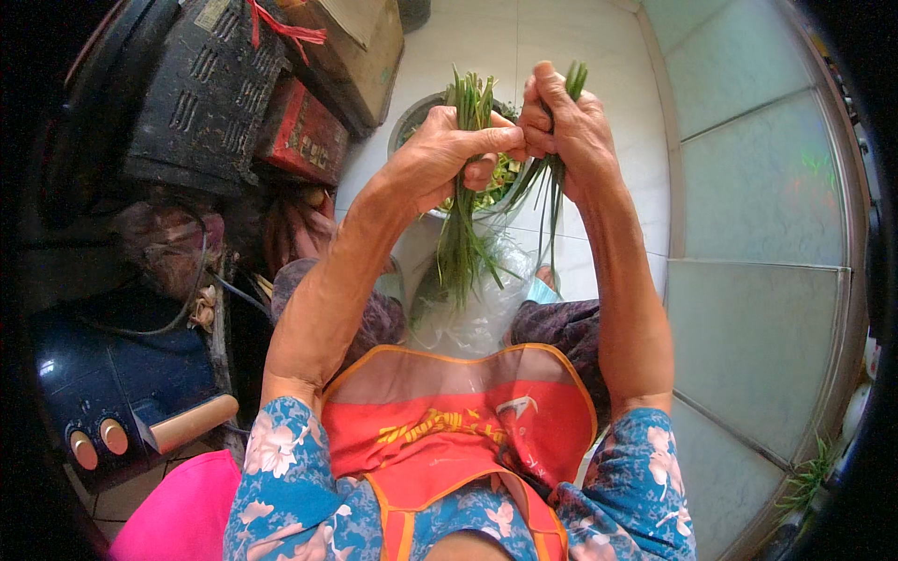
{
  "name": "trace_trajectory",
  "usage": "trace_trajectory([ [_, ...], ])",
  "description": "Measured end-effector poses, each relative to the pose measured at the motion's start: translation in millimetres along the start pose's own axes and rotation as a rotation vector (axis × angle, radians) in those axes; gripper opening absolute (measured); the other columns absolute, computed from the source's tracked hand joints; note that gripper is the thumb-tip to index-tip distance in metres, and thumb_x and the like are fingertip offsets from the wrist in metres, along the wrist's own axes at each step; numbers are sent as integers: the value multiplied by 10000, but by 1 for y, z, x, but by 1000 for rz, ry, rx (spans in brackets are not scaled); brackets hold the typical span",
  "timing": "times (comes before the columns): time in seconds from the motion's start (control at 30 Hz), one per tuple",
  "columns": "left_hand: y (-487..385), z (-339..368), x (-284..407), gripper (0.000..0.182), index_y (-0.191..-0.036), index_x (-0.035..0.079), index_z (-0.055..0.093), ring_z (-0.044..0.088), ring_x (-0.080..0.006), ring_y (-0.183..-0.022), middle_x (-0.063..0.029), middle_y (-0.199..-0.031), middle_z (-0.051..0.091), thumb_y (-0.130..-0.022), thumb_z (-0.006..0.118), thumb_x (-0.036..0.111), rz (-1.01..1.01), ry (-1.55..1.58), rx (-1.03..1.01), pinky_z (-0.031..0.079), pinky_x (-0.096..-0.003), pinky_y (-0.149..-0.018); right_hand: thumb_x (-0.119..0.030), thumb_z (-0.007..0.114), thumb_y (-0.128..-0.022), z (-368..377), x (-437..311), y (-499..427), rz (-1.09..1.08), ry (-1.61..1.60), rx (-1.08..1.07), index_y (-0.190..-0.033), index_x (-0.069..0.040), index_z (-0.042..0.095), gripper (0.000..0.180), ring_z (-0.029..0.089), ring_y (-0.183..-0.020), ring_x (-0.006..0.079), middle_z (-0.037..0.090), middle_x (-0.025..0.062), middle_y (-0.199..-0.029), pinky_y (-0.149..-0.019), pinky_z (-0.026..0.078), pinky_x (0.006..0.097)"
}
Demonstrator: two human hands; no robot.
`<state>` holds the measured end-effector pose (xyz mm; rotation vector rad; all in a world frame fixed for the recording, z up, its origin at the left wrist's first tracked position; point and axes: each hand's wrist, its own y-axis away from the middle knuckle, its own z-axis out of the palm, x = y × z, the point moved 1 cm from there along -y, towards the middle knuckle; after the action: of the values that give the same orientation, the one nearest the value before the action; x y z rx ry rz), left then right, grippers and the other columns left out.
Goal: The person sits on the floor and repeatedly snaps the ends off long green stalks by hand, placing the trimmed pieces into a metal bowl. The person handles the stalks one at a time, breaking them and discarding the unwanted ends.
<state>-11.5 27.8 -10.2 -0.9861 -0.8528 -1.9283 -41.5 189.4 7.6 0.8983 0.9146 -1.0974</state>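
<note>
My left hand is closed around a thick bunch of long green leaves that look like garlic chives. Their cut ends stick up above the fist, and the thin tips hang down towards my lap. A smaller bunch of the same leaves is gripped in my right hand, which is raised to the right. The fingertips of both hands meet or nearly meet. Beyond and below them stands a round basin with green and yellowish plant scraps inside, partly hidden by my hands. A clear plastic bag lies between my knees.
On the left are a black slotted metal appliance, a red box, a cardboard box and a dark blue appliance with knobs. Frosted panels line the right. A red apron covers my lap.
</note>
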Motion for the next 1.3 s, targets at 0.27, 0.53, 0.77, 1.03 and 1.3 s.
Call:
trace_trajectory([
  [0.27,-1,4,-3,230,-993,6,639,457,-40,-500,-72,-846,675,-914,650,221,17,-144,25,352,-192,-428,-190,694,-873,8,-8,5,-42,232,-68,-843,10,684,202,492,-450,59,594,20,-597,-378,343,217],
  [0.53,-2,-3,4,240,-1041,-4,597,537,-75,-564,-87,-863,656,-944,594,216,33,97,119,447,-216,-499,-171,660,-905,-14,-3,-6,-69,84,123,-843,-46,601,151,276,-437,17,321,-109,-554,-410,195,215],
  [0.77,1,-28,6,213,-943,-2,618,690,-212,-700,-130,-815,673,-921,603,209,153,-142,301,562,-299,-601,-159,650,-917,-47,-24,-13,-174,-120,188,-850,-22,609,158,287,-439,26,361,-89,-538,-418,223,215],
  [1.03,-4,-34,21,246,-976,9,690,501,-46,-521,-59,-767,683,-906,619,234,349,-582,564,439,-227,-480,-162,690,-890,-43,-21,-8,-132,-77,131,-866,-21,650,149,297,-439,22,385,-85,-541,-417,217,211],
  [1.3,1,8,19,265,-928,14,709,396,-15,-456,5,-687,653,-900,656,272,115,-275,107,288,-186,-401,-165,657,-921,-10,-9,-4,-68,92,97,-919,-14,631,153,278,-453,17,330,-105,-570,-417,202,215],
])
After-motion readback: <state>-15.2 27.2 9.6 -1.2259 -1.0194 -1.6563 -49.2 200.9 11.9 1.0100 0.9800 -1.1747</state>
